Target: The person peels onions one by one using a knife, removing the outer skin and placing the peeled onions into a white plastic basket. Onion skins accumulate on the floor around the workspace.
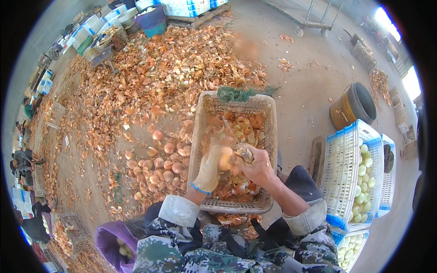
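My left hand [209, 169], in a pale knitted glove with a blue cuff edge, grips a yellow-brown onion [225, 159] above a worn plastic crate [271, 136]. Against the onion's right side, my bare right hand [254, 167] is closed on a tool handle [244, 154]; whether the tool is a knife cannot be told, as fingers hide most of it. Onion skins [244, 128] lie inside the crate beneath both hands. Green netting [235, 94] is tied at the crate's far rim. Unpeeled onions [168, 166] lie on the floor left of the crate.
A broad heap of onion skins [177, 65] covers the floor ahead and left. To the right stand a blue and white crate of peeled onions [341, 170] and a tilted bucket [344, 107]. A purple sack [109, 239] is at lower left. Other people sit at the far left.
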A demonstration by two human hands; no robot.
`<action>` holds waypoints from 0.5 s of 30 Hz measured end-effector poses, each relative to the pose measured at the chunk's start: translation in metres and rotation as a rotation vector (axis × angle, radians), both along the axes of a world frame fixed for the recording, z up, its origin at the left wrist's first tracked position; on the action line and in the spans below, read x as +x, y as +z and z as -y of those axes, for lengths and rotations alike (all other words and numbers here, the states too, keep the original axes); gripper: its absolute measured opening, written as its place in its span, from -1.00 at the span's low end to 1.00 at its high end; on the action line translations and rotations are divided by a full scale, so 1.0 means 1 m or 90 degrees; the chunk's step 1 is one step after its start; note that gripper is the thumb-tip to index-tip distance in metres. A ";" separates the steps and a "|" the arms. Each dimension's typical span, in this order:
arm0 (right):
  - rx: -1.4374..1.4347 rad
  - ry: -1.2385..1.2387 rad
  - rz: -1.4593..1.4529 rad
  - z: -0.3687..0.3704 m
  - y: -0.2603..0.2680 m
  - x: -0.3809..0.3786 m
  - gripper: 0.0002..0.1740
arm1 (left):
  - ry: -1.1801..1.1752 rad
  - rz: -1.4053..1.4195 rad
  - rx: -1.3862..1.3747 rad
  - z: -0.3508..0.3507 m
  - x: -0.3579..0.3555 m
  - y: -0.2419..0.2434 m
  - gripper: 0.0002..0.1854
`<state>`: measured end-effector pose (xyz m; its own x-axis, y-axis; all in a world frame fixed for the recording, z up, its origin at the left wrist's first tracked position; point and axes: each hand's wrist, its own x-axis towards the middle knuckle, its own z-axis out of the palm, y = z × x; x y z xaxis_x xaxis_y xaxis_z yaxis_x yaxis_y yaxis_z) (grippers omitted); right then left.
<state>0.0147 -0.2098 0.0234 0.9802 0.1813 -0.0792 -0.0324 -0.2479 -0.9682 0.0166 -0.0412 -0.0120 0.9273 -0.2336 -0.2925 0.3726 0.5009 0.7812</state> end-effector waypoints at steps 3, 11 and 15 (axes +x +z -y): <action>0.060 -0.023 -0.062 0.001 0.009 0.003 -0.87 | 0.009 -0.100 -0.012 0.007 -0.006 0.010 -0.48; -0.001 -0.121 0.010 0.018 0.014 0.017 -0.73 | -0.151 -0.042 -0.091 -0.002 -0.010 0.023 -0.08; -0.308 -0.070 0.128 0.036 0.065 0.023 -0.44 | -0.105 0.015 -0.108 -0.006 -0.004 0.025 -0.07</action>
<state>0.0381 -0.2462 0.0883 0.9958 0.0654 0.0634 0.0909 -0.6728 -0.7342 0.0128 -0.0351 0.0129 0.8785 -0.4265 -0.2152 0.4431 0.5591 0.7008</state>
